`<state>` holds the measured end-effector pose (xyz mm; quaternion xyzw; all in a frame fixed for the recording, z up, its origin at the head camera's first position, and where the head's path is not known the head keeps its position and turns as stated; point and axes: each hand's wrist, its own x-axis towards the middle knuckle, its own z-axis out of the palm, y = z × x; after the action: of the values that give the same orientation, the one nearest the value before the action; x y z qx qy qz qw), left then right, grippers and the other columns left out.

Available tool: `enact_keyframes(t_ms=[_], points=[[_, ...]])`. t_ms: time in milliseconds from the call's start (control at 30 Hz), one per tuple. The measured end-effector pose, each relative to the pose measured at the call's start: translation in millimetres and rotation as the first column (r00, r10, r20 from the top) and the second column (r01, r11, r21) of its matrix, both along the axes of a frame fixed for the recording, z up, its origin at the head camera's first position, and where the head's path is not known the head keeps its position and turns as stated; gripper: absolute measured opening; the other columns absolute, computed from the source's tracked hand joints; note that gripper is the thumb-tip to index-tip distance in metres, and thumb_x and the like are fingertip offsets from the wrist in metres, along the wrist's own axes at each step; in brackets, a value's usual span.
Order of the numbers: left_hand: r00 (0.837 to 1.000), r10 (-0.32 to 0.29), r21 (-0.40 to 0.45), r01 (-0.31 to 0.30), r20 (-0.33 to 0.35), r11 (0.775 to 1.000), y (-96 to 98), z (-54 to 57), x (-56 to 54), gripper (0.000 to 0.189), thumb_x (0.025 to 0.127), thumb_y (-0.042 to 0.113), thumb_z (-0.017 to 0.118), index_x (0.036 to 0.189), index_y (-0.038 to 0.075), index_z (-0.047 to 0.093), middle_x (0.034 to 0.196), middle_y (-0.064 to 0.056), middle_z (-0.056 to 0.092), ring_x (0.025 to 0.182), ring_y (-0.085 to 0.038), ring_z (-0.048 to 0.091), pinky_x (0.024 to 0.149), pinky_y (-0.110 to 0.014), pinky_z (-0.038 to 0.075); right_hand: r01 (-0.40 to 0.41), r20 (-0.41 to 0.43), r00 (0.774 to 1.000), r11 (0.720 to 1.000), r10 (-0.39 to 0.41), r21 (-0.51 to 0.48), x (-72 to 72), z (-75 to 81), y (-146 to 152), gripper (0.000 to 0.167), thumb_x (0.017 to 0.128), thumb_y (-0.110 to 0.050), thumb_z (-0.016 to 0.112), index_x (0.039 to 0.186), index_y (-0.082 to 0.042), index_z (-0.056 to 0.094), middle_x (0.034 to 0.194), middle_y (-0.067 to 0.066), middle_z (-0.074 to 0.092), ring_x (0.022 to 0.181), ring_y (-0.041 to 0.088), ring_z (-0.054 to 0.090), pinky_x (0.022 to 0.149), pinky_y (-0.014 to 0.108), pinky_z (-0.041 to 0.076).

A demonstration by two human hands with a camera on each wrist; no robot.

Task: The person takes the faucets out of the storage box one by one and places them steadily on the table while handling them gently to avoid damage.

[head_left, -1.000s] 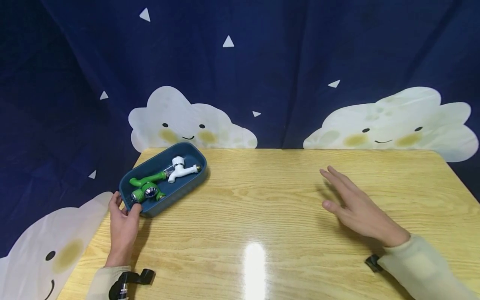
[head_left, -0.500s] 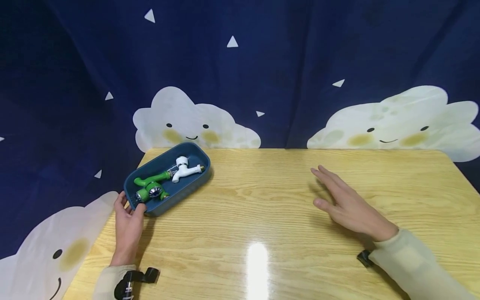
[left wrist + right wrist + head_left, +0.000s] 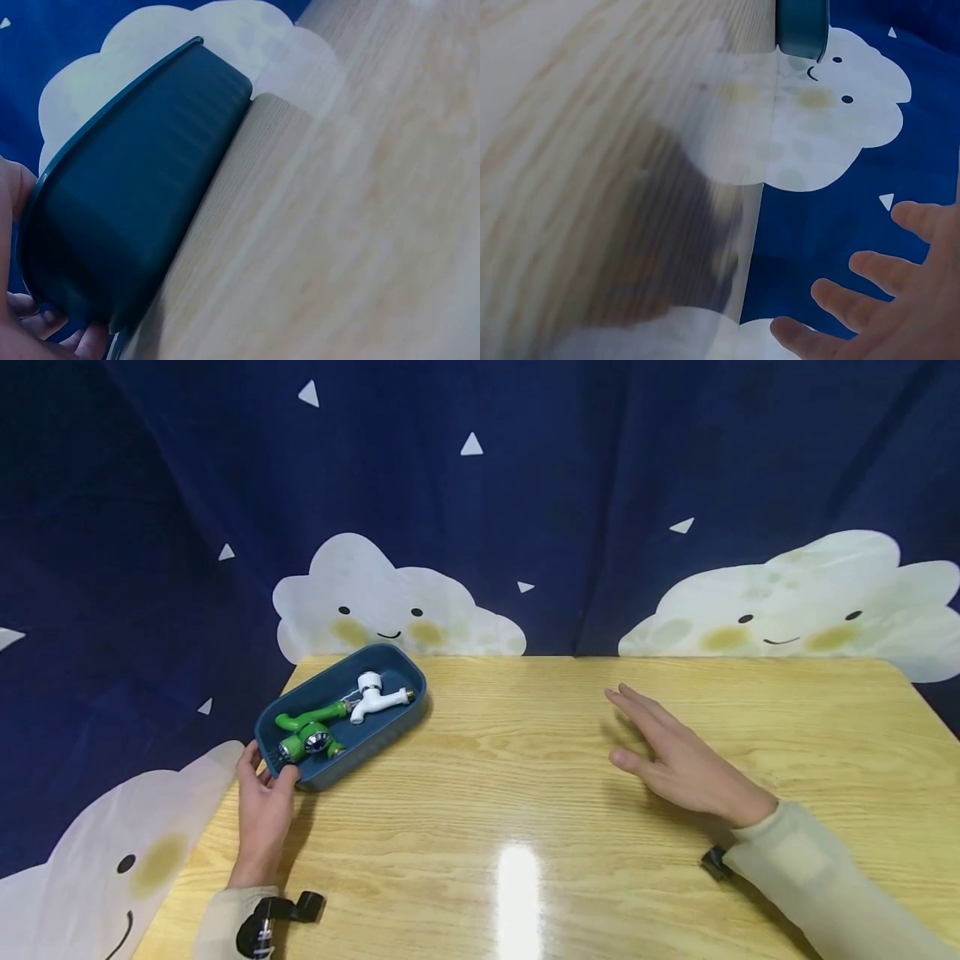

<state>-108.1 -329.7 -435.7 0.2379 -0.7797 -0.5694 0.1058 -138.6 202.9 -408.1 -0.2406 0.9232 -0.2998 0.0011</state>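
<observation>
My left hand [image 3: 265, 814] grips the near left end of a dark blue-green plastic tub [image 3: 360, 756], thumb on the near side and fingers round the outer end. In the left wrist view the tub's side wall [image 3: 135, 180] stands on the table, fingers [image 3: 45, 322] at its end. Inside lie green tap parts [image 3: 307, 731] with ribbed, chrome-capped knobs; I cannot tell whether they form one tap or two. A white tap [image 3: 377, 700] with a brass end lies at the tub's far right. My right hand [image 3: 678, 768] hovers over the table, fingers extended, holding nothing.
The light wood table [image 3: 510, 760] bears a bright glare patch near its front. Behind it hangs a dark blue curtain [image 3: 555, 502] with white clouds and triangles, which also runs down the left side. Each wrist wears a black camera mount [image 3: 288, 912].
My right hand has drifted left over the table. The left hand stays on the tub, which has not visibly moved on the table. The whole head view has shifted slightly.
</observation>
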Motion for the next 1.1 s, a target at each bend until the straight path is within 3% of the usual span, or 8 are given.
enact_keyframes(t_ms=[267,500,900,1100], points=[[1.000,-0.016,0.021,0.017,-0.016,1.000,-0.6,-0.5,-2.6,0.080,0.099,0.017,0.050,0.166,0.022,0.008,0.174,-0.004,0.013,0.152,-0.028,0.032,0.085,-0.002,0.038,-0.027,-0.010,1.000,1.000,0.027,0.000,-8.6,4.4,-17,0.076,0.103,-0.041,0.060,0.166,-0.027,0.021,0.174,0.011,0.018,0.157,0.043,0.026,0.118,0.069,0.029],[0.999,-0.022,0.030,0.022,-0.030,0.999,-1.3,-0.9,-1.4,0.079,0.099,0.015,0.050,0.166,0.022,0.010,0.173,-0.004,0.014,0.152,-0.028,0.033,0.085,-0.001,0.039,-0.036,0.006,0.999,0.999,0.036,-0.004,-18.5,5.7,-33,0.076,0.103,-0.045,0.058,0.166,-0.035,0.017,0.175,0.008,0.017,0.159,0.040,0.025,0.121,0.066,0.029],[0.998,-0.038,0.027,0.040,-0.050,0.999,-2.3,-1.6,-1.5,0.077,0.099,0.013,0.049,0.166,0.021,0.011,0.173,-0.004,0.016,0.149,-0.028,0.035,0.083,-0.001,0.041,-0.074,0.005,0.997,0.997,0.074,-0.021,-33.8,11.6,-58,0.073,0.104,-0.048,0.055,0.166,-0.023,0.024,0.174,0.009,0.022,0.160,0.037,0.024,0.124,0.064,0.026],[0.998,-0.042,0.023,0.044,-0.054,0.999,-2.3,-1.3,-1.7,0.077,0.098,0.011,0.048,0.166,0.021,0.013,0.172,-0.005,0.019,0.149,-0.027,0.036,0.084,-0.001,0.041,-0.088,0.003,0.996,0.996,0.088,-0.031,-35.8,16.2,-71,0.076,0.102,-0.050,0.057,0.165,-0.024,0.024,0.173,0.007,0.023,0.160,0.035,0.026,0.124,0.062,0.026]])
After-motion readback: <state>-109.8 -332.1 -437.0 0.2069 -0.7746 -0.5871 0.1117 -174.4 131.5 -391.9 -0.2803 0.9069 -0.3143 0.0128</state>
